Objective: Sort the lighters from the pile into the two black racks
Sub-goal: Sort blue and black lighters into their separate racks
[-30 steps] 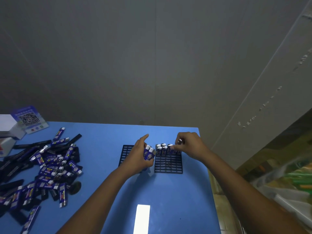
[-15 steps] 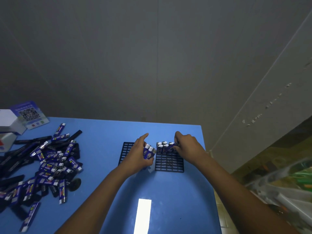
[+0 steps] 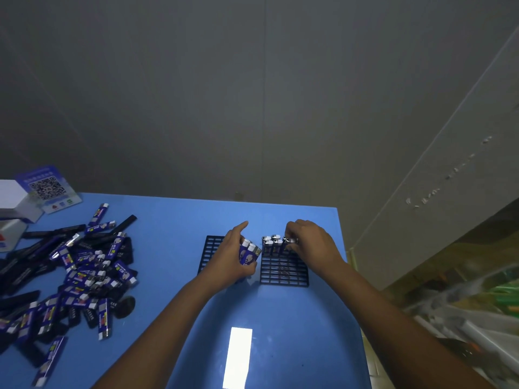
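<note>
Evidently the left hand (image 3: pixel 234 259) grips spare lighters (image 3: pixel 248 251) at frame centre as a ready supply, while the right hand (image 3: pixel 310 242) pinches one lighter (image 3: pixel 290 240) into the right rack's (image 3: pixel 283 272) top row. Pile (image 3: pixel 75 272) lies lower left. Since earlier, the right hand has edged down onto the row.

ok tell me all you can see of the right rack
The right rack is a black, plastic-looking grid of narrow slots, lying flat on the blue table near its right edge, beside the left rack. A few upright lighters with silver tops fill its far rows; the near rows are open. The right hand is at the far right corner, fingers curled on a lighter there.
</note>
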The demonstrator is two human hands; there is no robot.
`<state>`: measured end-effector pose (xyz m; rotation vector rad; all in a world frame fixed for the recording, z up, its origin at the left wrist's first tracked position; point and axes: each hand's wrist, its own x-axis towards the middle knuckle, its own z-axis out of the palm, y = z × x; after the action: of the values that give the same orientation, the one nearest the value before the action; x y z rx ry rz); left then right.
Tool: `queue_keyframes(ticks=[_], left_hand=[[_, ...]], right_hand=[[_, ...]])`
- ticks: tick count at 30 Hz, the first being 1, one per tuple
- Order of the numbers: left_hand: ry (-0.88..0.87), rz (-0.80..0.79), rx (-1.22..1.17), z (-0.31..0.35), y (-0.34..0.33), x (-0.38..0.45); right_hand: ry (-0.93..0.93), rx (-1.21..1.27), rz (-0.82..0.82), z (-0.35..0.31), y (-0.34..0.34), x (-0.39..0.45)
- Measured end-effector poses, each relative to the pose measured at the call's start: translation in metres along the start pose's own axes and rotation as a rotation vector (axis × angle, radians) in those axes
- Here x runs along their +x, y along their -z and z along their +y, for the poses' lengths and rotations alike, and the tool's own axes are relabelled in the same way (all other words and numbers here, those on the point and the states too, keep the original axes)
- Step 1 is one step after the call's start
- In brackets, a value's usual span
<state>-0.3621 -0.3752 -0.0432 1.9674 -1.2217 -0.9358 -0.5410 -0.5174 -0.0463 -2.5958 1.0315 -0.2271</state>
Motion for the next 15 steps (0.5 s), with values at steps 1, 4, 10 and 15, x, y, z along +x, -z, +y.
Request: queue_keyframes(ticks=[1, 4, 10, 15], left_hand=[[0.001, 0.002, -0.002, -0.0005, 0.0003, 0.0006], [0.004, 0.004, -0.010, -0.0019, 0.0017, 0.0017], [0.012, -0.002, -0.016, -0.0040, 0.0016, 0.0023], [0.013, 0.002, -0.017, -0.0049, 0.0005, 0.0022]], right_hand=[[0.000, -0.014, -0.006, -0.0005, -0.0004, 0.0001], [-0.005, -0.032, -0.009, -0.0014, -0.0022, 0.0001], [-0.027, 0.024, 0.036, -0.0012, -0.0048, -0.0014], [-0.026, 0.009, 0.054, 0.0003, -0.0082, -0.0022]])
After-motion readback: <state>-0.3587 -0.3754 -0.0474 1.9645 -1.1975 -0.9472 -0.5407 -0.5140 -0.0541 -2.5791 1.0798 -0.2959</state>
